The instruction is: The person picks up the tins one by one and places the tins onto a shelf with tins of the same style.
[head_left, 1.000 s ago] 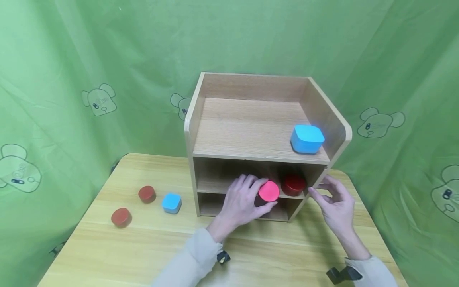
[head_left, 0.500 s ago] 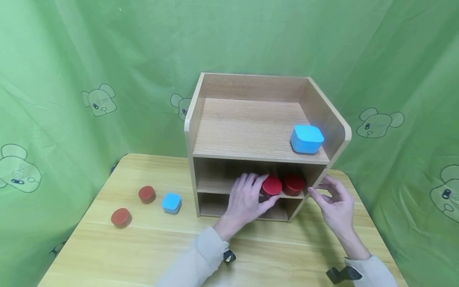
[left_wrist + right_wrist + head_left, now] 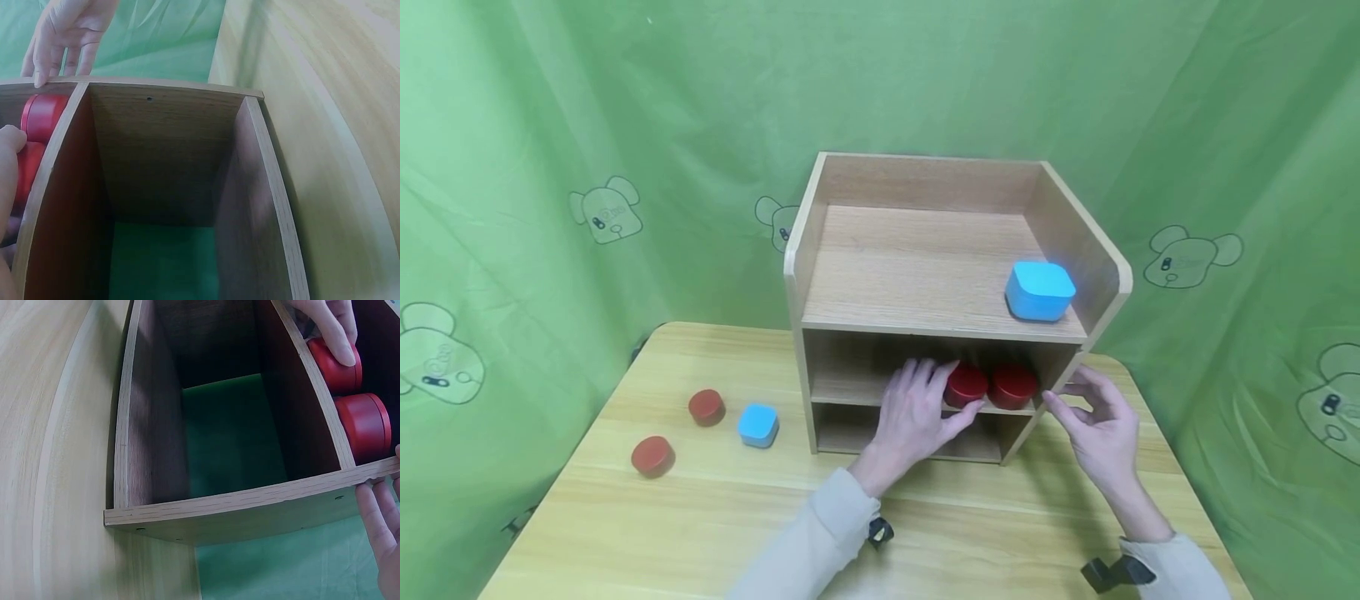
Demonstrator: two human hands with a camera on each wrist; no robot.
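On the middle level of a wooden shelf unit (image 3: pixel 917 333), my left hand (image 3: pixel 913 421) grips a red round tin (image 3: pixel 966 385) between thumb and fingers. A second red round tin (image 3: pixel 1013 387) stands right beside it, by the right side panel. In the right wrist view, the gripped tin (image 3: pixel 337 369) rests on the shelf board with the left fingertips on its lid, and the other tin (image 3: pixel 364 428) appears next to it. My right hand (image 3: pixel 1101 429) holds the front edge of the right side panel, thumb at the edge and fingers against the outer side.
A blue rounded box (image 3: pixel 1040 291) sits at the right of the top board. Two red round tins (image 3: pixel 707 407) and a smaller blue box (image 3: pixel 758 426) lie on the table (image 3: pixel 700 517) left of the unit. A green curtain (image 3: pixel 700 100) hangs behind.
My left hand has moved the red tin slightly right and back onto the middle shelf, and the tin has tipped from facing forward to upright beside the other tin. The right hand stays put.
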